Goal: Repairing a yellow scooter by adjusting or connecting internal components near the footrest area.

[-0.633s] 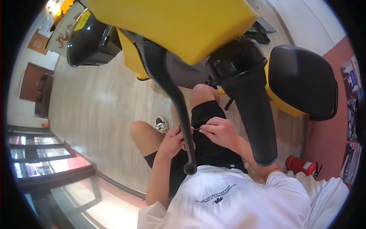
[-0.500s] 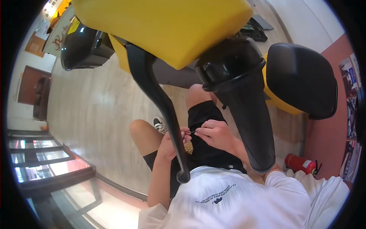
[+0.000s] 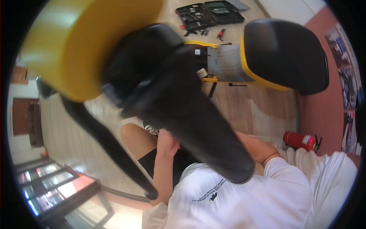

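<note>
My left hand is over my lap, beside my bent left knee. Its fingers look curled in, their tips lost behind a handlebar grip, and what they hold does not show. Of my right arm only the forearm shows; the hand is covered by the same grip. That thick black handlebar grip, blurred, slants across the middle of the view, close up. To its left hangs a long black brake lever. Both belong to a yellow scooter, whose smooth front body fills the upper left.
The scooter's black seat is at upper right. On the wooden floor beyond lie an opened black tool case and a small red-and-black tool. A red fire extinguisher lies at right by the wall. A glass-fronted frame stands at lower left.
The grip, lever and yellow body have shifted left in view. They now cover my right hand and the thin piece both hands were pinching. More of the tool case shows.
</note>
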Available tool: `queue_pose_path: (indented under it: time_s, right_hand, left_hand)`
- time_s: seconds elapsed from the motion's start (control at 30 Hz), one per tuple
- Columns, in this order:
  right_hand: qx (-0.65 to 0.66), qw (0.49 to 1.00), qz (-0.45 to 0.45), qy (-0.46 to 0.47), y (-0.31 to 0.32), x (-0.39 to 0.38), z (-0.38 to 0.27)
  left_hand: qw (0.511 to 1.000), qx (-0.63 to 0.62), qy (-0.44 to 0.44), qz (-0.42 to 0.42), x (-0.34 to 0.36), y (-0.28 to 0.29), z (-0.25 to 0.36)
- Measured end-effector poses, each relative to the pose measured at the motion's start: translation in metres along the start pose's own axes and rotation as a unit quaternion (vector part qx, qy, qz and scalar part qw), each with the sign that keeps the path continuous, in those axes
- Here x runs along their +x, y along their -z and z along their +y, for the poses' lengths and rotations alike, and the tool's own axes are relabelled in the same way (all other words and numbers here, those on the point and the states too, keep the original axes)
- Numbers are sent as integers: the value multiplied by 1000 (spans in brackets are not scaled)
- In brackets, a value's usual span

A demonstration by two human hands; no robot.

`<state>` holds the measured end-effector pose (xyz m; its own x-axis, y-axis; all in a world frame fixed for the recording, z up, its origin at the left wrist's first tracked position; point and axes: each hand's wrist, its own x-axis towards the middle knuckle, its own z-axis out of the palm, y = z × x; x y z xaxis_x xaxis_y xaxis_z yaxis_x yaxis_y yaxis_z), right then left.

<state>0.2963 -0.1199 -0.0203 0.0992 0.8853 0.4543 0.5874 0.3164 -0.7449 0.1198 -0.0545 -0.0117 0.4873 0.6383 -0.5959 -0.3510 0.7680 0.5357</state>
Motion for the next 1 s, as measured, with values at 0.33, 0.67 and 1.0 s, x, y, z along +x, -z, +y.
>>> queue_pose_path:
  time_s: [0.33, 0.67, 1.0]
  right_hand:
    - [25, 998, 8, -62, 28, -9, -18]
    - [-184, 983, -3, -1, 7, 14, -26]
    - [-235, 966, -17, -104, -54, 58, -33]
  left_hand:
    - [998, 61, -11, -23, 12, -13, -17]
    - [977, 176, 28, -117, 28, -3, 17]
    - [982, 103, 68, -142, 72, 32, 54]
